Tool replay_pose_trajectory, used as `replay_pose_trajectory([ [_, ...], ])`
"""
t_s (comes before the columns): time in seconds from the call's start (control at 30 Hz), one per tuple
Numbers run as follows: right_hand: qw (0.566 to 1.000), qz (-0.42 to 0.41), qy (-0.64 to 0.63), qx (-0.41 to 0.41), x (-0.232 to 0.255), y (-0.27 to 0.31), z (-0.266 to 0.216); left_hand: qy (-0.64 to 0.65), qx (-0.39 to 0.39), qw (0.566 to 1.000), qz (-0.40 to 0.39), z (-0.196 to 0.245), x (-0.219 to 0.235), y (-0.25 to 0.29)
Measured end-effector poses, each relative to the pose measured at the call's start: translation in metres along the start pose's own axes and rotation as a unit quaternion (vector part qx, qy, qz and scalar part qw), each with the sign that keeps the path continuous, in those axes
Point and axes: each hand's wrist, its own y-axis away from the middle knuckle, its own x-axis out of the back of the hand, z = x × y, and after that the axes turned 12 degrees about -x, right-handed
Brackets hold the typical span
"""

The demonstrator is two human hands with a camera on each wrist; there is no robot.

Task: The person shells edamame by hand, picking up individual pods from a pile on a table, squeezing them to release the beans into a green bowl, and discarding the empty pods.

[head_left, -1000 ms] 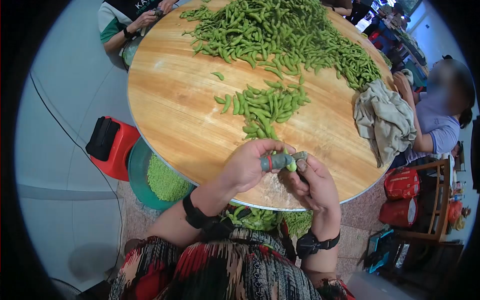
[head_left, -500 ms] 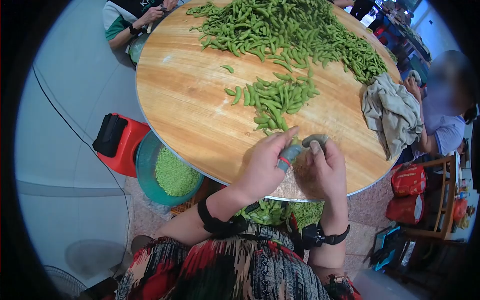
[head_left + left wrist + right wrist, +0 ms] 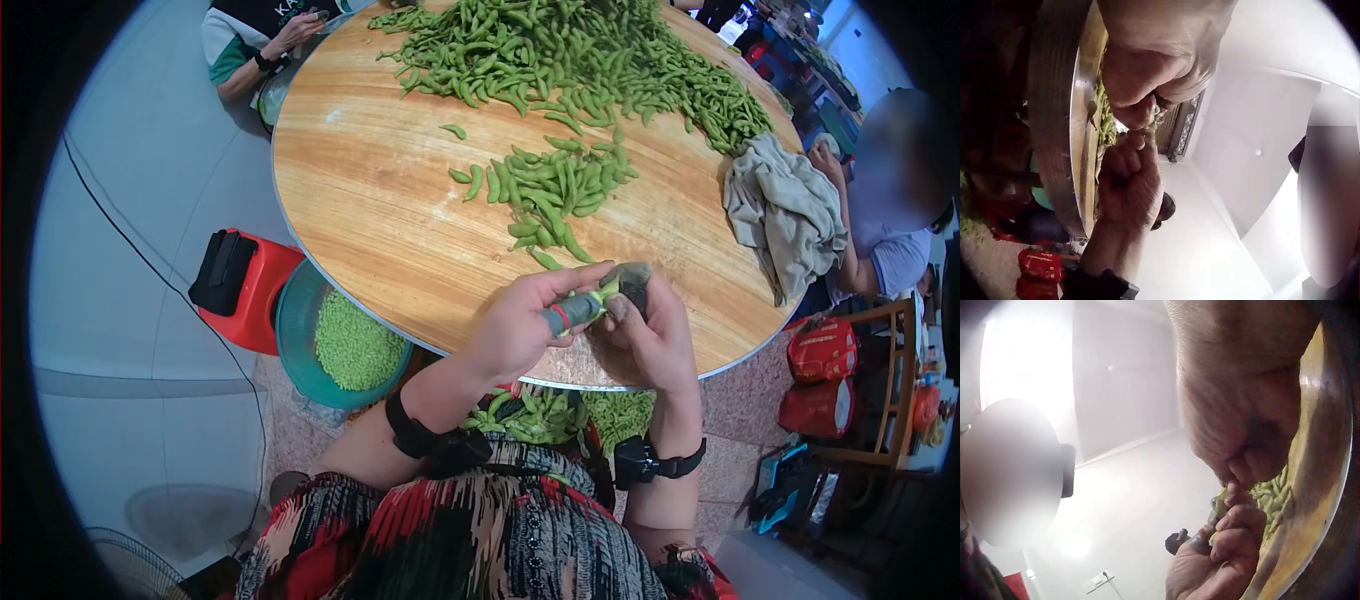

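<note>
Your left hand (image 3: 515, 325) sits just below frame centre in the head view, fingers curled, pinching a green pod (image 3: 603, 291) with a taped thumb tip (image 3: 563, 314) showing grey with a red band. Your right hand (image 3: 650, 335) meets it from the right, fingers bent round the same pod, one tip covered by a dark grey guard (image 3: 632, 278). Both hands are clenched on the pod, held above the near edge of the round wooden table (image 3: 380, 220), lower centre of the frame. A small heap of pods (image 3: 545, 195) lies just above your hands; the big pile (image 3: 570, 60) fills the top of the frame, a grey cloth (image 3: 785, 215) at the right rim. Only the head view shows the teal basin of shelled beans (image 3: 345, 345) at lower left under the table edge, the red stool (image 3: 235, 290) beside it, and the pods in your lap (image 3: 530, 415). The left wrist view looks up from below: your right hand (image 3: 1129, 187) fisted at centre, your left hand (image 3: 1160, 50) at top, table rim (image 3: 1079, 156) down the left side; pod barely visible there. The right wrist view shows your right hand (image 3: 1247, 406) top right, your left hand (image 3: 1222, 556) at the bottom, a sliver of green pod (image 3: 1219, 503) between, heaped pods (image 3: 1272, 490) on the table behind.
</note>
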Motion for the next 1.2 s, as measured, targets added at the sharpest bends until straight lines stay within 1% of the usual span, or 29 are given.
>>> replay_pose_trajectory([
  [0.03,1.0,0.01,0.013,0.005,-0.001,0.002,-0.002,0.0,0.0,1.0,0.0,0.001,-0.001,0.0],
  [0.1,0.999,0.021,0.024,0.011,-0.003,0.002,-0.001,0.094,0.029,0.995,0.011,0.004,-0.003,-0.001],
  [0.2,0.998,0.045,0.037,0.03,-0.008,0.001,0.001,0.099,0.041,0.994,0.026,0.005,-0.004,-0.001],
  [0.23,0.995,0.067,0.053,0.048,-0.012,0.002,-0.001,0.098,0.042,0.994,0.025,0.005,-0.006,-0.001],
  [0.27,0.992,0.088,0.069,0.065,-0.014,0.003,-0.001,0.07,0.017,0.997,0.029,0.005,-0.009,0.001],
  [0.3,0.992,0.088,0.069,0.064,-0.014,0.003,0.001,0.041,-0.008,0.999,0.033,0.005,-0.012,0.002],
  [0.33,0.991,0.084,0.066,0.078,-0.015,0.002,0.004,0.041,-0.008,0.999,0.034,0.005,-0.013,0.002],
  [0.4,0.991,0.079,0.062,0.091,-0.012,0.002,0.002,-0.042,-0.054,0.996,0.05,0.005,-0.016,0.001],
  [0.43,0.999,0.035,-0.029,0.023,-0.006,0.004,-0.003,-0.042,-0.054,0.996,0.051,0.005,-0.016,0.001],
  [0.47,0.992,-0.008,-0.119,-0.045,-0.002,0.004,-0.006,-0.104,-0.073,0.991,0.038,0.005,-0.017,0.0],
  [0.5,0.988,-0.013,-0.155,-0.018,-0.003,-0.003,-0.001,-0.166,-0.092,0.982,0.025,0.004,-0.018,-0.001],
  [0.53,0.988,-0.013,-0.155,-0.018,-0.002,-0.004,0.001,-0.165,-0.092,0.982,0.026,0.004,-0.018,0.0],
  [0.6,0.966,-0.029,-0.248,-0.072,-0.004,-0.007,-0.001,-0.15,-0.104,0.983,0.028,0.003,-0.018,-0.001],
  [0.63,0.957,-0.039,-0.274,-0.092,-0.006,-0.009,-0.002,-0.15,-0.103,0.983,0.028,0.001,-0.018,-0.002],
  [0.67,0.956,-0.038,-0.274,-0.093,-0.006,-0.011,0.0,-0.172,-0.119,0.977,0.036,-0.001,-0.017,-0.003],
  [0.7,0.943,-0.055,-0.312,-0.1,-0.007,-0.013,0.004,-0.193,-0.136,0.971,0.045,-0.002,-0.016,-0.004],
  [0.73,0.928,-0.072,-0.348,-0.107,-0.007,-0.015,0.006,-0.193,-0.135,0.971,0.045,-0.005,-0.013,-0.006],
  [0.77,0.928,-0.072,-0.348,-0.108,-0.008,-0.016,0.005,-0.306,-0.223,0.925,0.019,-0.007,-0.01,-0.008],
  [0.8,0.923,-0.057,-0.364,-0.115,-0.009,-0.015,0.003,-0.412,-0.305,0.858,-0.007,-0.006,-0.009,-0.009],
  [0.83,0.917,-0.042,-0.379,-0.121,-0.009,-0.014,0.002,-0.412,-0.304,0.859,-0.006,-0.005,-0.009,-0.008],
  [0.9,0.912,-0.038,-0.388,-0.127,-0.01,-0.013,0.004,-0.46,-0.301,0.834,-0.049,0.001,-0.014,-0.003],
  [0.93,0.908,-0.033,-0.397,-0.131,-0.01,-0.013,0.005,-0.46,-0.3,0.834,-0.049,0.001,-0.015,-0.003],
  [0.97,0.907,-0.032,-0.398,-0.131,-0.01,-0.012,0.005,-0.458,-0.316,0.83,-0.027,-0.001,-0.017,-0.004],
  [1.0,0.892,-0.062,-0.429,-0.128,-0.011,-0.011,0.005,-0.456,-0.332,0.826,-0.005,-0.001,-0.019,-0.003],
  [1.03,0.875,-0.091,-0.459,-0.125,-0.013,-0.009,0.005,-0.456,-0.329,0.827,-0.005,0.0,-0.021,-0.003],
  [1.1,0.871,-0.073,-0.472,-0.114,-0.018,-0.009,0.005,-0.475,-0.341,0.811,-0.016,0.004,-0.021,-0.006],
  [1.13,0.868,-0.056,-0.484,-0.1,-0.019,-0.009,0.004,-0.475,-0.337,0.813,-0.015,0.002,-0.02,-0.008],
  [1.17,0.891,-0.02,-0.446,-0.077,-0.019,-0.008,0.002,-0.412,-0.279,0.867,0.002,-0.001,-0.019,-0.011],
  [1.2,0.891,-0.019,-0.447,-0.079,-0.015,-0.004,0.001,-0.345,-0.219,0.913,0.018,-0.003,-0.017,-0.013],
])
